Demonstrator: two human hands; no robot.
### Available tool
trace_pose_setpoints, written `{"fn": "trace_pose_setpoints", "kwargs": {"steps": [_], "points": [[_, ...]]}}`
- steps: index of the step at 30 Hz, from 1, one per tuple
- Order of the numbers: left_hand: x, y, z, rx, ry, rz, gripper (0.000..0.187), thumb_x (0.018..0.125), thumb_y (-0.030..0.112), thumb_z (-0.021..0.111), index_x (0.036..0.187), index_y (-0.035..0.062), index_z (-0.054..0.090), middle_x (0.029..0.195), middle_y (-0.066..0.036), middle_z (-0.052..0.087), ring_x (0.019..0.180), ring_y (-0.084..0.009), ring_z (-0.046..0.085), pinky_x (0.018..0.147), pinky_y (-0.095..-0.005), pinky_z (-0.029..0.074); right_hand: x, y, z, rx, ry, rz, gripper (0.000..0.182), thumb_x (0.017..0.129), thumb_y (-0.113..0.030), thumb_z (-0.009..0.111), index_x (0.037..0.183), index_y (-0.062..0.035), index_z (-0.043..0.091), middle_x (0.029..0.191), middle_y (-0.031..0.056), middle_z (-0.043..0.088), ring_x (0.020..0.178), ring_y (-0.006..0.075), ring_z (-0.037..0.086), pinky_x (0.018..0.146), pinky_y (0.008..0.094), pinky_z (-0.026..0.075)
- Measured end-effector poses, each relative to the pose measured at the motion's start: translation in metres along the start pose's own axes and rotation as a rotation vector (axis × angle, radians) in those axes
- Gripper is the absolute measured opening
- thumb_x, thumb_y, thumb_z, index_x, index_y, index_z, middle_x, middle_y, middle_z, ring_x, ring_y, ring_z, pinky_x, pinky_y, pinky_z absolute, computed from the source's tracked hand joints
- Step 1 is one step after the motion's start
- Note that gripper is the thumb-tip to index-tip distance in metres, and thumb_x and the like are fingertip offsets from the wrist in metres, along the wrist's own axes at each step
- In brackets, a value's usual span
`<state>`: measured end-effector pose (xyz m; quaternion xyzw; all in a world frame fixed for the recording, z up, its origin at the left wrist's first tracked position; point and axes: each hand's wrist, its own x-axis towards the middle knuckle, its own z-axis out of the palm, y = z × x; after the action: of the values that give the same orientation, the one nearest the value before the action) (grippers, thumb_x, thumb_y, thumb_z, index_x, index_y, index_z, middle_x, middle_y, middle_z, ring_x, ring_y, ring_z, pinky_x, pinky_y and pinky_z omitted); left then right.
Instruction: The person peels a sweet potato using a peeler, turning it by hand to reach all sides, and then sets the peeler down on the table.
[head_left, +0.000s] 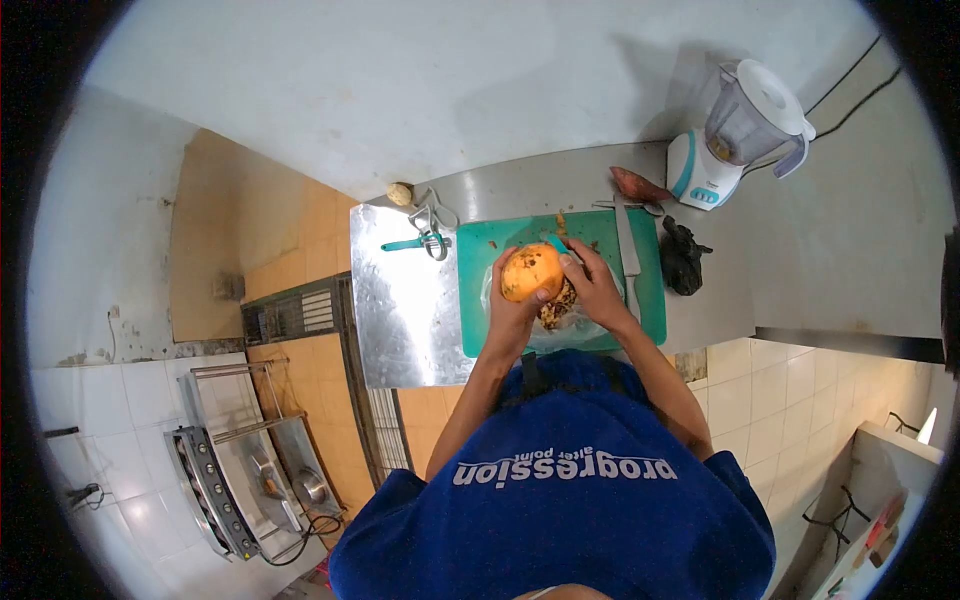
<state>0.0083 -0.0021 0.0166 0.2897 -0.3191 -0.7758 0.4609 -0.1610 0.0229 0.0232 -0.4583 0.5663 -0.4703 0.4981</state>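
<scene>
An orange, round fruit or vegetable (pixel 532 273) with dark spots on its surface is in my left hand (pixel 514 312), whose fingers wrap round its side. My right hand (pixel 594 290) is closed on a small tool with a teal part (pixel 557 243) against the fruit's upper right side. Under both hands, a clear plastic bag (pixel 575 330) holding brown and yellowish scraps (pixel 556 306) lies on the green cutting board (pixel 644 340). A large knife (pixel 627 240) rests on the board to the right of my right hand.
A blender (pixel 706 165) stands at the back right. Near it lie a reddish-brown root (pixel 640 186) and a black plastic bag (pixel 683 258). On the left are a teal-handled utensil (pixel 403 244), a pale cord (pixel 446 208) and a round beige item (pixel 399 194) by the wall.
</scene>
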Motion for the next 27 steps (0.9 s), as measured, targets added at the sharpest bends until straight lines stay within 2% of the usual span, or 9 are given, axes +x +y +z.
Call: {"fn": "trace_pose_setpoints", "kwargs": {"steps": [2,4,8,11,13,16,21,25,27], "points": [[0.005,0.003,-0.003,-0.037,0.032,-0.001,0.081,0.083,0.008,0.082,0.146,0.0103,0.031,0.136,-0.012,0.051,0.125,-0.0255,0.056,0.104,-0.039,0.053,-0.003,-0.001,0.006,0.027,-0.014,-0.044,0.059,0.102,-0.037,0.055,0.147,0.0004,0.046,0.147,0.0258,0.049,0.137,0.0343,0.048,0.113,0.0412,0.037],[0.007,0.003,-0.006,-0.075,0.059,-0.013,0.08,0.083,0.01,0.082,0.146,0.0106,0.031,0.136,-0.012,0.051,0.125,-0.0258,0.056,0.103,-0.0397,0.053,-0.013,-0.001,0.018,-0.203,0.009,-0.215,0.053,0.103,-0.035,0.054,0.143,-0.0005,0.05,0.144,0.024,0.054,0.132,0.0336,0.053,0.109,0.0408,0.041],[0.005,0.002,-0.008,-0.14,0.07,-0.022,0.083,0.084,0.012,0.082,0.147,0.0119,0.028,0.138,-0.013,0.047,0.125,-0.0273,0.055,0.103,-0.0431,0.053,-0.005,0.007,0.02,-0.164,0.045,-0.199,0.053,0.103,-0.035,0.053,0.145,-0.0023,0.049,0.141,0.024,0.056,0.13,0.0341,0.055,0.108,0.0409,0.042],[0.002,0.001,-0.004,-0.164,0.052,-0.021,0.084,0.084,0.011,0.081,0.147,0.0123,0.026,0.139,-0.013,0.046,0.126,-0.0281,0.054,0.103,-0.0443,0.053,0.004,0.013,0.009,-0.089,0.027,-0.03,0.059,0.102,-0.036,0.054,0.15,-0.0038,0.043,0.142,0.0249,0.055,0.131,0.0362,0.054,0.109,0.0419,0.042],[0.001,0.002,-0.003,-0.183,0.044,-0.009,0.085,0.084,0.011,0.081,0.148,0.0124,0.025,0.138,-0.013,0.046,0.125,-0.0284,0.054,0.103,-0.0445,0.053,0.003,0.002,0.008,0.013,-0.03,-0.013,0.056,0.103,-0.03,0.053,0.149,0.001,0.042,0.144,0.0246,0.051,0.135,0.0313,0.049,0.112,0.0382,0.037],[0.004,0.002,-0.002,-0.199,0.063,-0.017,0.084,0.085,0.011,0.081,0.148,0.0131,0.025,0.138,-0.013,0.047,0.126,-0.028,0.054,0.104,-0.0443,0.052,-0.008,-0.013,0.015,-0.242,0.016,-0.187,0.052,0.103,-0.029,0.053,0.143,0.0021,0.048,0.137,0.0223,0.057,0.127,0.0301,0.056,0.106,0.0372,0.042],[0.004,-0.001,-0.004,-0.122,0.066,0.023,0.083,0.085,0.021,0.081,0.149,0.0121,0.029,0.139,-0.012,0.049,0.127,-0.0287,0.054,0.107,-0.0452,0.051,-0.001,-0.012,0.01,-0.189,0.006,-0.115,0.052,0.103,-0.029,0.052,0.146,0.0004,0.047,0.14,0.021,0.055,0.13,0.0303,0.053,0.109,0.0376,0.04],[0.004,-0.002,-0.003,-0.173,0.036,-0.011,0.081,0.086,0.021,0.081,0.148,0.0117,0.03,0.139,-0.012,0.048,0.127,-0.0281,0.054,0.107,-0.0444,0.051,0.001,-0.008,0.01,-0.049,-0.008,-0.035,0.05,0.103,-0.029,0.051,0.146,-0.0017,0.048,0.141,0.0192,0.055,0.131,0.0292,0.052,0.11,0.037,0.039],[0.008,-0.005,-0.008,-0.159,0.04,0.02,0.078,0.087,0.021,0.079,0.148,0.0116,0.031,0.14,-0.012,0.048,0.128,-0.0276,0.053,0.107,-0.0446,0.05,-0.001,-0.003,0.015,-0.104,0.008,-0.127,0.049,0.104,-0.029,0.051,0.143,-0.0011,0.05,0.138,0.0186,0.057,0.129,0.0281,0.054,0.108,0.0366,0.041]]}}
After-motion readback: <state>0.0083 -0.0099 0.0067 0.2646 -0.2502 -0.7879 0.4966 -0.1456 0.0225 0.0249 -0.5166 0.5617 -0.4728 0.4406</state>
